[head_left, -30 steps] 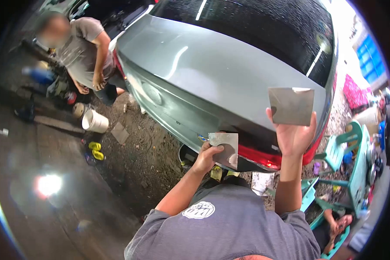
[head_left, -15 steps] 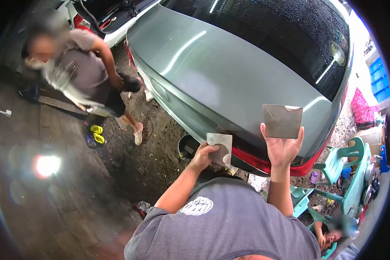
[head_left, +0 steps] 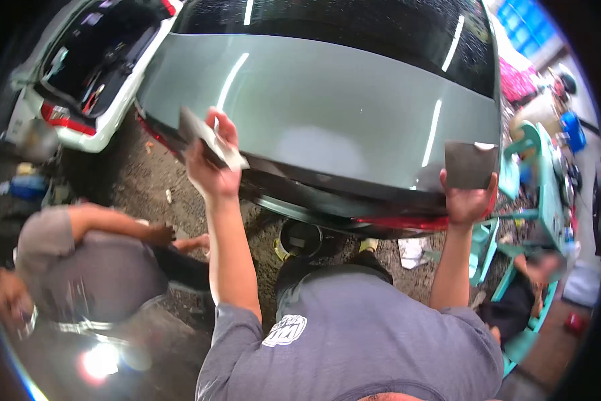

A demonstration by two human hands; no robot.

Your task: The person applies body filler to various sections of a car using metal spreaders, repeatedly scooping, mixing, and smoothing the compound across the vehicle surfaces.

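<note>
My left hand (head_left: 213, 157) is raised over the left part of the grey car's trunk lid (head_left: 300, 100). Its fingers grip a thin, flat grey plate (head_left: 207, 137), tilted and seen partly edge-on. Over the right end of the trunk, my right hand (head_left: 467, 197) holds a second square grey plate (head_left: 471, 166) upright, its fingertips at the plate's sides and lower edge. A pale notch or spot shows at that plate's top edge. Both plates appear above the car surface; whether either touches it cannot be told.
A person (head_left: 93, 267) is close by at the lower left. A white car (head_left: 100, 137) with an open hatch stands at the upper left. Near my feet is a black bucket (head_left: 300, 238). Green chairs (head_left: 484, 250) and another seated person (head_left: 514, 307) are at the right.
My left hand has swung up and left with its plate. My right hand's plate now appears farther right. The view has shifted, and the other person now appears lower at the left.
</note>
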